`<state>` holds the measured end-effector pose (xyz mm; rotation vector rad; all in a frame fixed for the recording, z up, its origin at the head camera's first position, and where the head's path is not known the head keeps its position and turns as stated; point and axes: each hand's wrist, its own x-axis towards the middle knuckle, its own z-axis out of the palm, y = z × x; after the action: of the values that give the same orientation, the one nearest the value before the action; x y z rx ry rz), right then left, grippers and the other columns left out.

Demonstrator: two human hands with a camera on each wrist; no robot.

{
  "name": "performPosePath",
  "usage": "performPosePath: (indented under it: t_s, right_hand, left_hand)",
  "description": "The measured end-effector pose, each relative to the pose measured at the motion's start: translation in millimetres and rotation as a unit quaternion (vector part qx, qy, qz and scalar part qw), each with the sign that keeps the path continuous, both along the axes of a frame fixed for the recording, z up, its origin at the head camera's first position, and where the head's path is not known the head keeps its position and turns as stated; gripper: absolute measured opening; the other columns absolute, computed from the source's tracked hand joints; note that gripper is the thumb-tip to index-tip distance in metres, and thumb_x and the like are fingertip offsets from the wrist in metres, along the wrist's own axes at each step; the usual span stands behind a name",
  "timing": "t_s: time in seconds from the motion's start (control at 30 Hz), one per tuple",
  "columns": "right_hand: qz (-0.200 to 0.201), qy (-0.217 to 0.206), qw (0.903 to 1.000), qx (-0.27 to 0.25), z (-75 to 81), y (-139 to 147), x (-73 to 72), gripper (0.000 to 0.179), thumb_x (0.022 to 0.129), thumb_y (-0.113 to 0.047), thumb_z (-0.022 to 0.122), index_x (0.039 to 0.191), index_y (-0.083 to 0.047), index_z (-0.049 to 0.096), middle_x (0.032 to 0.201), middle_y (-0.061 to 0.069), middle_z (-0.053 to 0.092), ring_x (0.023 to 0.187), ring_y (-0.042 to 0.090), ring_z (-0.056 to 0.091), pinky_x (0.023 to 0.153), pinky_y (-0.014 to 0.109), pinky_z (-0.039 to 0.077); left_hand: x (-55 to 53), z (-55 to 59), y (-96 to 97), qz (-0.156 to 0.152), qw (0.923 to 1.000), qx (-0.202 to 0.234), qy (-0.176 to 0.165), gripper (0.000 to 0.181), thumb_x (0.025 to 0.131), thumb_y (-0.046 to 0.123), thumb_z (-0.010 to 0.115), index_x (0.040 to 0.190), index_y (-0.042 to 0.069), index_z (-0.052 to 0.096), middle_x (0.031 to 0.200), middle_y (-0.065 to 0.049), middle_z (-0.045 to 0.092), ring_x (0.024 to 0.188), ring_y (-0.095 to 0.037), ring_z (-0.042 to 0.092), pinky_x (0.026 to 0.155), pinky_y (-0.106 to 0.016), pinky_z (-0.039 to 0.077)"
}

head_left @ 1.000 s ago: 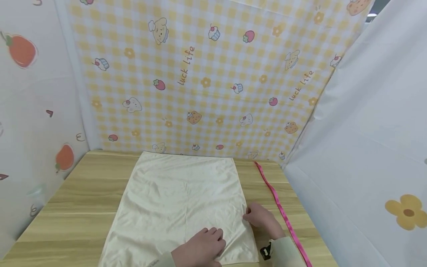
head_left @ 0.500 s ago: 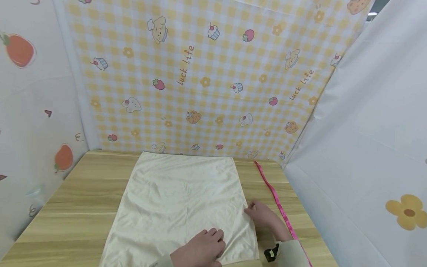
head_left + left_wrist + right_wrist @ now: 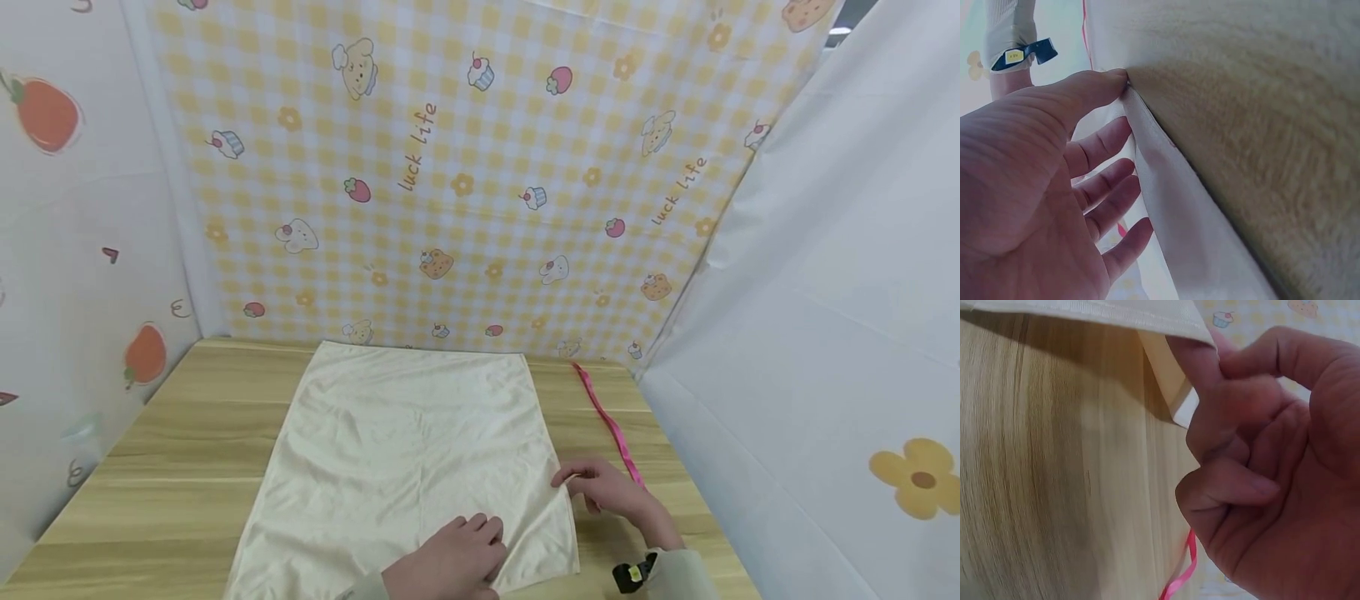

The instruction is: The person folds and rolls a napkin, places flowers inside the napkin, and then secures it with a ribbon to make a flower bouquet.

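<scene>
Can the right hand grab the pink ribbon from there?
Probably yes: the pink ribbon lies on the table close by the right hand, with nothing visible between them. But that hand pinches the edge of the white cloth, so it would likely need to let go first.

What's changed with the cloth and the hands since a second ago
The right hand, pinching the right edge of the cream cloth, has shifted slightly right, and the cloth's near right corner has crept forward a little. The left hand, the cloth's far edge and the pink ribbon stayed put, though the ribbon's nearer part is now hidden.
</scene>
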<state>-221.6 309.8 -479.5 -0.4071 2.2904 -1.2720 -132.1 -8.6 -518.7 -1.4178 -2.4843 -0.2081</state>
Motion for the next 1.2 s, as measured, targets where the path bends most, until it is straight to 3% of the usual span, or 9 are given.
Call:
performPosePath:
  t_s: [0.07, 0.17, 0.33, 0.63, 0.73, 0.87, 1.03, 1.2]
  right_hand:
    - [0.009, -0.009, 0.9999, 0.003, 1.5, 3.4, 1.6, 0.029, 0.105, -0.01, 0.058, 0.127, -0.002, 0.075, 0.08, -0.004, 0.066, 0.055, 0.009, 0.056, 0.055, 0.023, 0.041]
    - [0.023, -0.024, 0.9994, -0.006, 1.1, 8.4, 2.9, 0.03, 0.107, -0.011, 0.058, 0.132, 0.0, 0.072, 0.066, -0.007, 0.057, 0.062, 0.013, 0.066, 0.059, 0.025, 0.05]
    - [0.045, -0.032, 0.9974, -0.047, -4.4, 11.6, 1.6, 0.03, 0.104, -0.002, 0.061, 0.13, 0.011, 0.068, 0.076, -0.003, 0.07, 0.074, 0.012, 0.069, 0.076, 0.032, 0.063]
    - [0.037, -0.001, 0.999, -0.024, -7.8, 4.4, -0.8, 0.022, 0.106, -0.01, 0.062, 0.116, 0.007, 0.073, 0.088, 0.001, 0.075, 0.077, 0.01, 0.066, 0.075, 0.028, 0.055]
    - [0.037, 0.005, 0.9991, -0.02, -9.7, 3.1, -2.5, 0.023, 0.108, -0.015, 0.064, 0.113, 0.005, 0.074, 0.087, 0.013, 0.077, 0.078, 0.015, 0.071, 0.077, 0.029, 0.055]
    - [0.027, 0.013, 0.9995, 0.007, -8.2, -0.3, -2.9, 0.024, 0.108, -0.022, 0.065, 0.106, 0.0, 0.075, 0.092, 0.024, 0.078, 0.079, 0.021, 0.074, 0.067, 0.027, 0.049]
    - [0.018, 0.019, 0.9994, 0.022, -3.9, -5.3, -2.5, 0.028, 0.108, -0.028, 0.066, 0.102, -0.002, 0.075, 0.091, 0.02, 0.078, 0.079, 0.025, 0.075, 0.065, 0.027, 0.047]
    - [0.025, 0.03, 0.9991, 0.014, -2.0, -8.4, -2.0, 0.03, 0.108, -0.027, 0.066, 0.099, 0.001, 0.073, 0.089, 0.02, 0.078, 0.077, 0.023, 0.075, 0.065, 0.027, 0.049]
  left_hand:
    - [-0.1, 0.2, -0.1, 0.002, 0.9999, -0.005, -0.014, 0.037, 0.087, 0.046, 0.082, 0.075, 0.029, 0.051, 0.089, 0.016, 0.046, 0.076, 0.001, 0.025, 0.065, -0.011, 0.018]
    - [0.1, 0.3, -0.1, 0.003, 0.9993, -0.01, -0.036, 0.035, 0.09, 0.045, 0.08, 0.076, 0.03, 0.052, 0.091, 0.016, 0.046, 0.078, 0.001, 0.027, 0.066, -0.012, 0.021]
    - [0.1, 0.2, -0.3, -0.002, 0.999, -0.009, -0.045, 0.038, 0.095, 0.05, 0.076, 0.075, 0.029, 0.052, 0.09, 0.016, 0.046, 0.077, 0.001, 0.024, 0.067, -0.011, 0.019]
    - [-0.9, -0.8, 1.0, 0.009, 0.9978, -0.009, -0.065, 0.039, 0.09, 0.049, 0.079, 0.073, 0.029, 0.05, 0.092, 0.017, 0.045, 0.078, 0.001, 0.027, 0.067, -0.012, 0.022]
    - [-0.8, 0.2, 0.7, 0.006, 0.9976, -0.002, -0.069, 0.041, 0.091, 0.055, 0.075, 0.073, 0.029, 0.05, 0.091, 0.017, 0.043, 0.078, 0.001, 0.025, 0.067, -0.012, 0.021]
    - [0.2, 0.8, 3.0, 0.018, 0.9982, -0.02, -0.052, 0.043, 0.09, 0.062, 0.074, 0.074, 0.029, 0.052, 0.091, 0.015, 0.044, 0.079, -0.001, 0.028, 0.066, -0.014, 0.022]
    - [1.7, -1.5, 7.9, 0.046, 0.9976, -0.045, -0.025, 0.044, 0.089, 0.067, 0.071, 0.077, 0.028, 0.057, 0.09, 0.014, 0.045, 0.076, -0.004, 0.03, 0.063, -0.016, 0.021]
    - [2.1, -2.6, 10.3, 0.049, 0.9981, -0.036, -0.009, 0.03, 0.091, 0.049, 0.077, 0.078, 0.027, 0.061, 0.088, 0.013, 0.046, 0.074, -0.004, 0.026, 0.061, -0.016, 0.019]
